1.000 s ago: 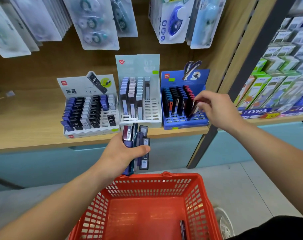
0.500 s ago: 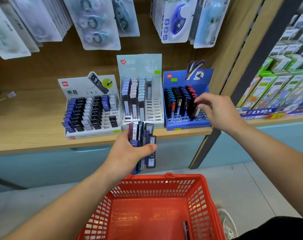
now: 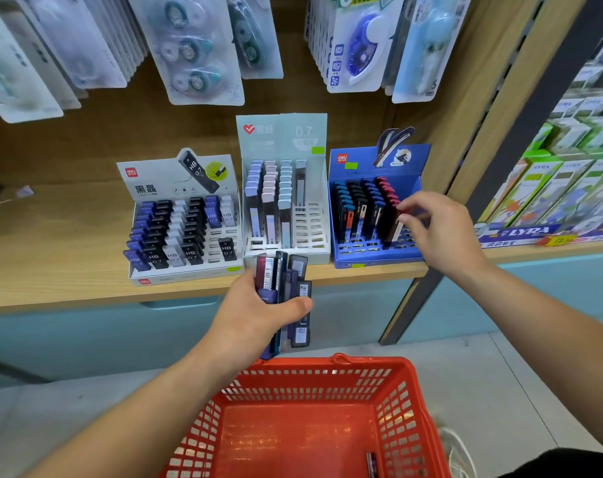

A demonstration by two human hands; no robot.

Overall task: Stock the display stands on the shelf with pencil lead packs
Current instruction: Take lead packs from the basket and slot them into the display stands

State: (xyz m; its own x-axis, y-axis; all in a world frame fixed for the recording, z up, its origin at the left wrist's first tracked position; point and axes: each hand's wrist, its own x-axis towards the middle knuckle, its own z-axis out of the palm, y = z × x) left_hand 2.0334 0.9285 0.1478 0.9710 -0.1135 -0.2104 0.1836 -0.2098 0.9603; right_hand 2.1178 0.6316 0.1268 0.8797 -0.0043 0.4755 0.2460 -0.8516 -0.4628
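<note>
Three display stands sit side by side on the wooden shelf [image 3: 51, 263]: a white stand [image 3: 186, 267] with black and blue HB packs, a pale middle stand [image 3: 313, 250] with an almost bare right column, and a blue stand [image 3: 369, 260] with dark and red-topped packs. My left hand [image 3: 255, 315] grips a bundle of dark lead packs [image 3: 286, 298] upright below the middle stand. Over the blue stand's right column, my right hand [image 3: 438, 229] pinches a dark red pack [image 3: 394, 229] standing in a slot.
A red plastic basket [image 3: 327, 377] hangs below my hands, with one pack [image 3: 372, 464] lying in its bottom right corner. Correction-tape blister cards [image 3: 193, 53] hang above the stands. A dark upright post [image 3: 431, 281] and green boxes [image 3: 555, 188] lie to the right.
My right hand has stayed at the blue stand's right column, shifting slightly as it seats the dark red pack. My left hand keeps the bundle in place; the view moved closer to the shelf.
</note>
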